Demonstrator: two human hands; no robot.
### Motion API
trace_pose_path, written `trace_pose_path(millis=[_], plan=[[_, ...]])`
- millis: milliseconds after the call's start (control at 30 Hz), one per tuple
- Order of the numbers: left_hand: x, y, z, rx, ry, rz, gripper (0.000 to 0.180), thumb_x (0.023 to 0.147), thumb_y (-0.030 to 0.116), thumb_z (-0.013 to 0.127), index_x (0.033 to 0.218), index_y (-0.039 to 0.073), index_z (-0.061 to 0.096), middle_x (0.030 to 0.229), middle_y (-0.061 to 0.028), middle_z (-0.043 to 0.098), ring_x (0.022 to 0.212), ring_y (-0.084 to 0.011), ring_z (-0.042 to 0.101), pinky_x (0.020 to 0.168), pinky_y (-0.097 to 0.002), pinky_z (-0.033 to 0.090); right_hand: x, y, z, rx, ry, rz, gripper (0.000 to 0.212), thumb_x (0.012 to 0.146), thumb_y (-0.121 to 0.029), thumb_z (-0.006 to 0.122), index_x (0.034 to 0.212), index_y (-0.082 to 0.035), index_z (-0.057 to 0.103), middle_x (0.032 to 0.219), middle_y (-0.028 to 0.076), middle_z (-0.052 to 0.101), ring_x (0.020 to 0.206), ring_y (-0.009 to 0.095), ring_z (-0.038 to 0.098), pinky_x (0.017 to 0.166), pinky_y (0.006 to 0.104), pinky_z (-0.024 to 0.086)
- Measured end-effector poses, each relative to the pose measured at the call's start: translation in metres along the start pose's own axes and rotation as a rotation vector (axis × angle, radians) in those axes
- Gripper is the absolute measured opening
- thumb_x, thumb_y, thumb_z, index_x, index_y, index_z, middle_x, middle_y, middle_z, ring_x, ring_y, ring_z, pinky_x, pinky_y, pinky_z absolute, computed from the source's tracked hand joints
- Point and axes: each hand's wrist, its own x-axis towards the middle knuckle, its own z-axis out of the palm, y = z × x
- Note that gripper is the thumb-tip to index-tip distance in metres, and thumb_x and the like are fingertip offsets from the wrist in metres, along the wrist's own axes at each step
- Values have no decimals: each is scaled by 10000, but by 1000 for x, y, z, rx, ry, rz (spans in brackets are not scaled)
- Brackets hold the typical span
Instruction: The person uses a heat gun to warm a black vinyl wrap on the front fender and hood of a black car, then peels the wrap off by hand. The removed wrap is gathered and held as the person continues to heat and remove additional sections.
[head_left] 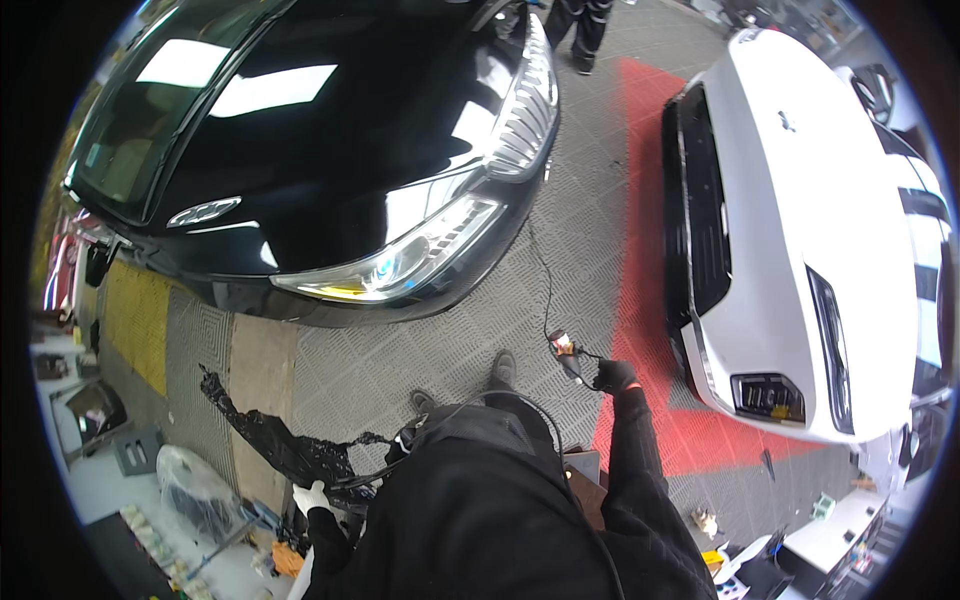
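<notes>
My right hand (pixel 615 376), in a black glove with a red-orange edge at the wrist, is closed at my right side. A thin dark cord or stem runs from it to a small black, orange and white corded device (pixel 564 350); its exact kind is unclear. My left hand (pixel 312 496), in a white glove, is low on the left. It closes on the near end of a long, jagged black piece (pixel 285 440) that reaches forward and left, its material unclear. Ahead stands a black car (pixel 330 130) with a lit headlight (pixel 400 255).
A white car front (pixel 790 230) stands on the right beside red floor tiles (pixel 645 300). A thin cable (pixel 548 280) trails from the black car across grey tiles. Another person's legs (pixel 585 30) show at the far end. A plastic-covered item (pixel 195 485) stands lower left, a white table (pixel 835 530) lower right.
</notes>
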Motion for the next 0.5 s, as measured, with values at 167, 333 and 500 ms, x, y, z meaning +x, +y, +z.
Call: trace_pose_path(millis=[167,333,500], plan=[[-24,22,-13,-163,51,24,655,745,49,780,1381,-48,660,1274,-228,784,1166,-389,750,1045,-424,547,15,-28,-14,144,-126,-43,167,1029,-240,669,954,-91,666,846,92,727,876,302,729,844,513,578],[-38,39,-32,-217,53,28,582,778,19,769,1348,-41,671,1237,-187,796,1117,-346,757,1030,-405,551,64,-63,12,475,-165,-208,144,1052,-215,653,974,-95,635,826,46,665,780,248,654,762,428,552],[-58,40,-58,-329,61,-13,559,810,-31,740,1362,-41,655,1209,-159,795,1066,-308,754,990,-389,562,101,-104,26,587,-194,-155,152,1067,-162,647,954,-72,601,746,41,550,680,224,562,729,396,549]])
